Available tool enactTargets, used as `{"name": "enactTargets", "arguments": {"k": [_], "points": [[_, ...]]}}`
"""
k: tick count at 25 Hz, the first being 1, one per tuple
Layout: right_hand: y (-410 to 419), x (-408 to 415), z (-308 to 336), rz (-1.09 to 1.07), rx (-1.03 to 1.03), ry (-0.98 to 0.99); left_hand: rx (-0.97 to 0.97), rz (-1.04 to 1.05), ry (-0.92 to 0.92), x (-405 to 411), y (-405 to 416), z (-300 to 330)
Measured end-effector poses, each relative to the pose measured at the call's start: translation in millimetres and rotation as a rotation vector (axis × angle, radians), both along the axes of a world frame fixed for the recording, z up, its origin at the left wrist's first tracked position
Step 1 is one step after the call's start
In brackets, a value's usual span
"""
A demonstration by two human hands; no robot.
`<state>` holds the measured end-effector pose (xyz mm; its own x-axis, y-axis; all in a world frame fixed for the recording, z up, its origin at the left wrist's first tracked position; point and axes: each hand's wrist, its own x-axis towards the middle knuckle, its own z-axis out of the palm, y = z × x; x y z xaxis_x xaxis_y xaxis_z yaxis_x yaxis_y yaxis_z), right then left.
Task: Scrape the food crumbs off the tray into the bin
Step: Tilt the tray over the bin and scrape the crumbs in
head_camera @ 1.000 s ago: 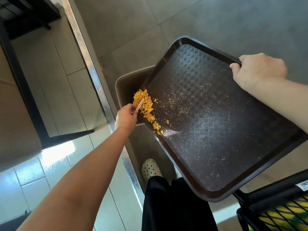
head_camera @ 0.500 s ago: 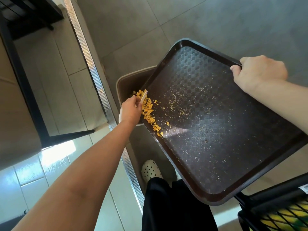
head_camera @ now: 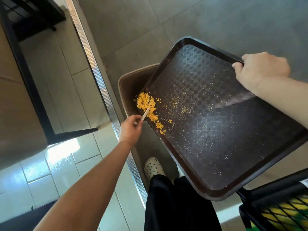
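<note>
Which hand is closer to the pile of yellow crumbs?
Left. The left hand is just below the crumbs, poking them with a stick. The right hand grips the tray at its far corner, well away.

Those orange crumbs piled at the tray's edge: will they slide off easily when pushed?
Probably: the orange crumbs look dry, loose flakes, so the stick should shift them. They likely scatter rather than move together. The fine specks may cling to the tray and its textured surface.

Dark brown checker-textured tray, yellow-orange crumbs, tan bin.
</note>
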<state>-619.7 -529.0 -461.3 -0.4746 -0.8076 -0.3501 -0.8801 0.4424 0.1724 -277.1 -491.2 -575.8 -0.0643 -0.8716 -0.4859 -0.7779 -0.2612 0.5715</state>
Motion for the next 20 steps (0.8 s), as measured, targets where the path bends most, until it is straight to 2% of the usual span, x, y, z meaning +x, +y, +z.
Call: {"name": "enactTargets", "arguments": {"k": [4, 6, 10, 12, 15, 20], "points": [[0, 0, 1, 0.010, 0.001, 0.006, -0.006, -0.057, -0.060, -1, -6, -8], [0, 0, -1, 0.015, -0.001, 0.014, -0.002, -0.022, -0.085, -8, -20, -7], [3, 2, -1, -0.009, 0.003, 0.000, -0.017, 0.149, 0.059, -10, -29, 8], [5, 3, -1, -0.022, 0.001, -0.005, -0.010, 0.053, 0.138, 0, -16, 19], [6, 4, 0, -0.028, -0.001, -0.005, -0.023, -0.180, 0.156, 18, 14, 37], [7, 5, 0, -0.036, -0.002, -0.005, -0.005, -0.303, 0.138, 16, 35, 41]]}}
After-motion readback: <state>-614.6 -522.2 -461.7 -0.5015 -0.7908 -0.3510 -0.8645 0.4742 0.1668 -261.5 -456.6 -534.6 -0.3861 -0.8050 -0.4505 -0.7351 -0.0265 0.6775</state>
